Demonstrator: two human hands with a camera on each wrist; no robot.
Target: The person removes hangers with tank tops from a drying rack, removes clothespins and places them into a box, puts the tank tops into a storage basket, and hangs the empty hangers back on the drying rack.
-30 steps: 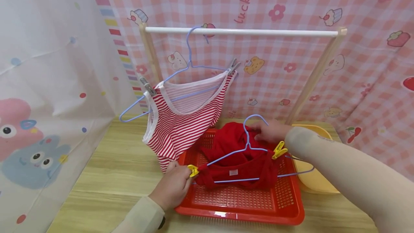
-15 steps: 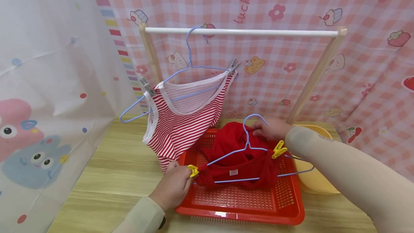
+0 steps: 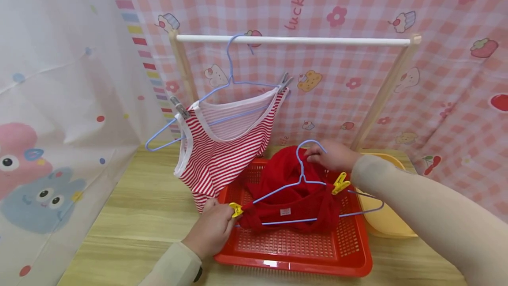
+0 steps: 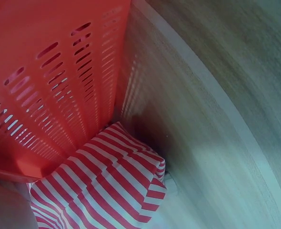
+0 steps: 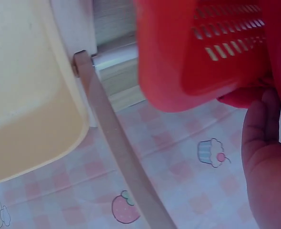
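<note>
The left hand (image 3: 212, 228) grips the left end of the hanger (image 3: 302, 176); the right hand (image 3: 333, 156) pinches the far side of the red top (image 3: 283, 175), clipped at both straps in the basket (image 3: 293, 266). Left to do: the rail (image 3: 317, 40), where the striped top (image 3: 234, 153) already hangs.

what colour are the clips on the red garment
The clips on the red garment are yellow, seen best in the head view.
</note>
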